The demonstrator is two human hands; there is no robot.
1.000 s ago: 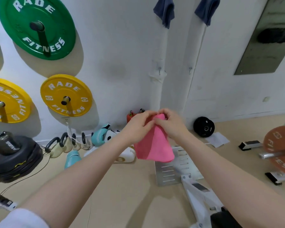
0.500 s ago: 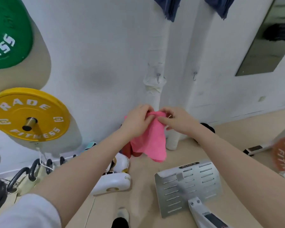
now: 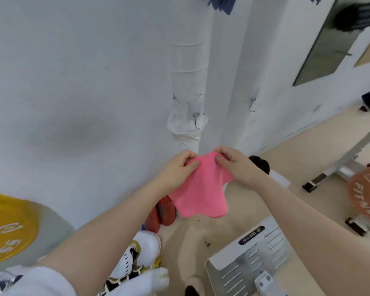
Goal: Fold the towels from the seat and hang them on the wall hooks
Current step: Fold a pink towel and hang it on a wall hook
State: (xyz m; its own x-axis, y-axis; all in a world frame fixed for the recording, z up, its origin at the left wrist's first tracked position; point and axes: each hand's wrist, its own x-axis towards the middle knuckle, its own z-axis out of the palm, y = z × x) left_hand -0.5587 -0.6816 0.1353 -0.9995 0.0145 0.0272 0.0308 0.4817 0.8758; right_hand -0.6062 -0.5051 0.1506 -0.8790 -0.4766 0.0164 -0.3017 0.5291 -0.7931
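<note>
A folded pink towel (image 3: 201, 189) hangs from both my hands in front of the white wall. My left hand (image 3: 177, 169) pinches its top edge on the left, my right hand (image 3: 235, 163) pinches it on the right. Just above the towel, a small metal hook (image 3: 198, 122) sticks out of the taped white pipe. A second bare hook (image 3: 252, 105) sits on the wall to the right. Two dark blue towels (image 3: 220, 4) hang at the top edge of the view, mostly cut off.
A yellow weight plate (image 3: 6, 227) is mounted low on the left wall. Red kettlebells (image 3: 160, 212) and white ones (image 3: 145, 255) stand on the floor below the towel. A grey perforated footplate (image 3: 254, 253) lies at lower right, an orange plate (image 3: 365, 193) and bench frame further right.
I have moved closer to the wall and the view has shifted right. Both hands carried the pink towel up toward the hook on the pipe and spread its top edge a little.
</note>
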